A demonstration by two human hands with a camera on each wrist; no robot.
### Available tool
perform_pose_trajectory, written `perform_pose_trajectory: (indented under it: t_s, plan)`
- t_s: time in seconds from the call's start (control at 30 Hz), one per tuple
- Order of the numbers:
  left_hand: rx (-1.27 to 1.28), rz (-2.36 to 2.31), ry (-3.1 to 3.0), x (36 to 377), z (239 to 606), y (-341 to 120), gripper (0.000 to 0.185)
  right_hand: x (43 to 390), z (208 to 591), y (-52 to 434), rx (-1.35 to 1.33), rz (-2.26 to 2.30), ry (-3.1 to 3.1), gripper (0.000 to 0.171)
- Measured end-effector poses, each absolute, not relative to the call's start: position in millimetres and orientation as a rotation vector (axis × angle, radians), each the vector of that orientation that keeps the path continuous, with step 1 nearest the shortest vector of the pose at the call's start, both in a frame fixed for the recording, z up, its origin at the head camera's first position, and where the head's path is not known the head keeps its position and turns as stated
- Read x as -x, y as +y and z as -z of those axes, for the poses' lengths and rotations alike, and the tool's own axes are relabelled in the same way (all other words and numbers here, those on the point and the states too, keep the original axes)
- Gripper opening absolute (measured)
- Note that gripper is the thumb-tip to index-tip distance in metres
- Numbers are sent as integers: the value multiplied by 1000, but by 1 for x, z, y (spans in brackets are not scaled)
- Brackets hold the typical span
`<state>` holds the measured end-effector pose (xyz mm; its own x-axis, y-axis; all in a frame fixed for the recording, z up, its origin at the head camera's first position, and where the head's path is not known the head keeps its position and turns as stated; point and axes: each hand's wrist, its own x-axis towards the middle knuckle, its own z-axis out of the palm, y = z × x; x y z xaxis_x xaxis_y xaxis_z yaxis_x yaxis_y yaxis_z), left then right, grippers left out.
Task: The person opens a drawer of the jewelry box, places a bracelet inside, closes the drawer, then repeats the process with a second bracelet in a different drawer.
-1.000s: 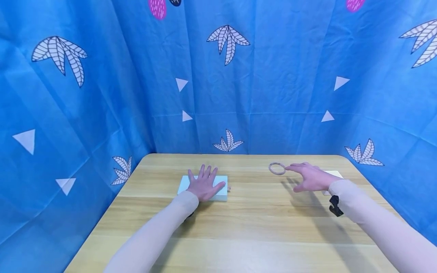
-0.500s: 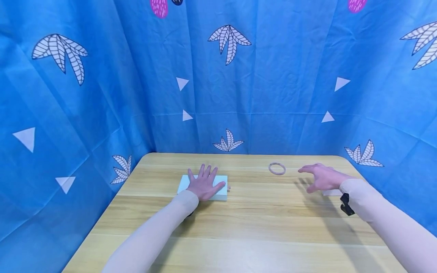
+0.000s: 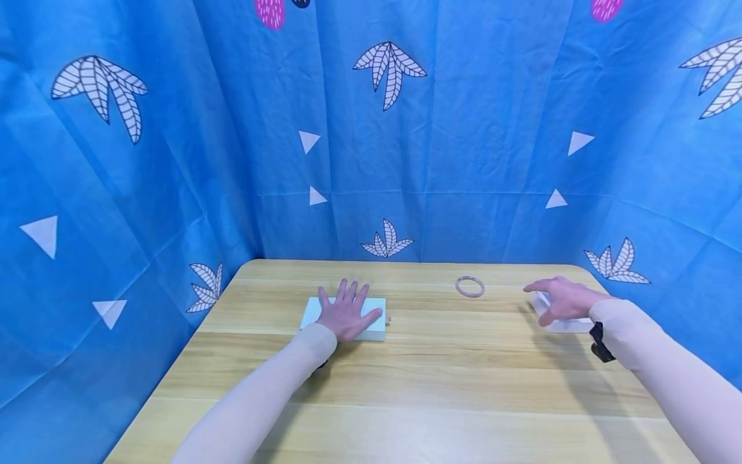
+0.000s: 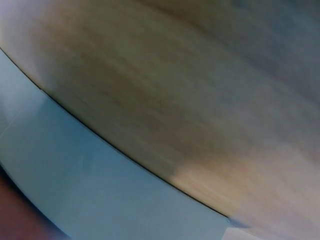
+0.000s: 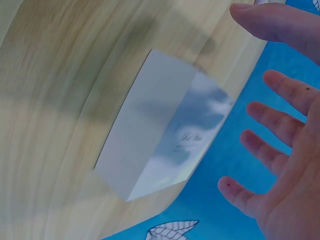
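Drifted right hand (image 3: 561, 301) rightward off the ring (image 3: 470, 287) – fingers spread loose, hovering over the white lid (image 3: 565, 324) near the table's right edge. Kept left hand (image 3: 348, 314) flat, fingers straight, pressing the white box (image 3: 377, 327) – ring left lying between.

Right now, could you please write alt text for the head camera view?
A person's left hand lies flat on a white rectangular box on a light wooden table; the open right hand hovers over a white lid, beside a thin beige ring.
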<state>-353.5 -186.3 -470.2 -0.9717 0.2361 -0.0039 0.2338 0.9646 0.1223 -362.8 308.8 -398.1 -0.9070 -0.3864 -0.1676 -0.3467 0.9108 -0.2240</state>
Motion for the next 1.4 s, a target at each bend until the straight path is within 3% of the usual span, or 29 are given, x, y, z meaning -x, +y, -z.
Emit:
perform_pose_trajectory:
  t_s: [0.87,1.4]
  plan:
    - [-326,-147,3064,352,472,-185,89,368,402,344,436,299,2810,95]
    - [-350,-181,3088,358,479,-188,91,371,404,347,378,267,2790,91]
